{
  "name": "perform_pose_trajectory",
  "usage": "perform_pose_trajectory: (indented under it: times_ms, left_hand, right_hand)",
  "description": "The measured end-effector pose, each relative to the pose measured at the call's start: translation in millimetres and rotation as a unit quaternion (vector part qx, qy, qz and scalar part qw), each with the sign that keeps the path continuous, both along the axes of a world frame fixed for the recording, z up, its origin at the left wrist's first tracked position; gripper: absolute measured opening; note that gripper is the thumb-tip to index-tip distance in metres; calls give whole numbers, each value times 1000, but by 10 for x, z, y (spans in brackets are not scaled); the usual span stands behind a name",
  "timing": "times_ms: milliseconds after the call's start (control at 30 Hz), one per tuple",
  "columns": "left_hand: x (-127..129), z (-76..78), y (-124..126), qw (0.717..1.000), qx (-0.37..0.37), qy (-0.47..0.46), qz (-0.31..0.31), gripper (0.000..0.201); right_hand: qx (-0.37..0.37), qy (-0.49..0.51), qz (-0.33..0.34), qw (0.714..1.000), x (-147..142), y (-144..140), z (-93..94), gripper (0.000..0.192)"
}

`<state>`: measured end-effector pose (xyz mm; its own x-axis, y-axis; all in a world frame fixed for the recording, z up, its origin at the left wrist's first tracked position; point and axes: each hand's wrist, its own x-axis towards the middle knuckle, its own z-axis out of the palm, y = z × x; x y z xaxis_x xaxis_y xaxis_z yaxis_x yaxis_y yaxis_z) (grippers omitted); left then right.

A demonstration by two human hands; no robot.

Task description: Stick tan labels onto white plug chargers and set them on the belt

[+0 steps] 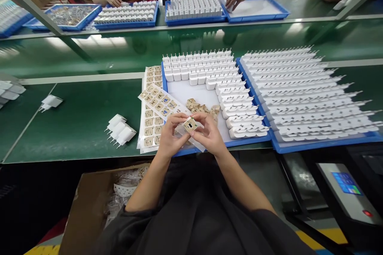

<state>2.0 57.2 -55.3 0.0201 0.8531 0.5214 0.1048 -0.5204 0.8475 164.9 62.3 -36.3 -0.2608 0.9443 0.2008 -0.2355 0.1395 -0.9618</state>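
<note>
While both forearms converge from below, the left hand (pixel 168 137) and right hand (pixel 209 135) meet above the blue tray's (pixel 239 142) near edge, fingers pinching a small charger (pixel 190 124) between them. Its labelled port face tilts up toward the camera; long axis cannot be told.

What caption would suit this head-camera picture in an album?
Both hands, left hand and right hand, hold a small charger part over a blue tray of white chargers.
</note>
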Motion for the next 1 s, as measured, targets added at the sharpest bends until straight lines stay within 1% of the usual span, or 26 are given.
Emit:
perform_pose_trajectory:
  times_ms: [67, 233, 433, 567, 667, 867, 1000]
  left_hand:
    - [1, -7, 0, 1000, 13, -4, 3, 35]
    - [13, -5, -3, 999, 39, 9, 23, 38]
    - [37, 15, -23, 991, 108, 66, 48, 40]
    - [56, 52, -42, 978, 150, 124, 81, 39]
    - [69, 83, -46, 971, 169, 143, 95, 39]
    - [82, 126, -52, 965, 188, 155, 96, 42]
    - [92, 136, -55, 970, 176, 136, 102, 38]
  right_hand:
    - [-5, 20, -16, 1000, -49, -3, -23, 33]
    - [-5, 72, -81, 994, -169, 14, -75, 14]
    - [5, 77, -126, 989, -252, -9, 13, 6]
    - [-15, 91, -132, 987, -287, -39, 67, 7]
    - [-20, 111, -135, 984, -299, -46, 81, 7]
    - [-29, 100, -160, 982, -311, -68, 62, 5]
    - [-35, 94, -169, 981, -277, -65, 11, 5]
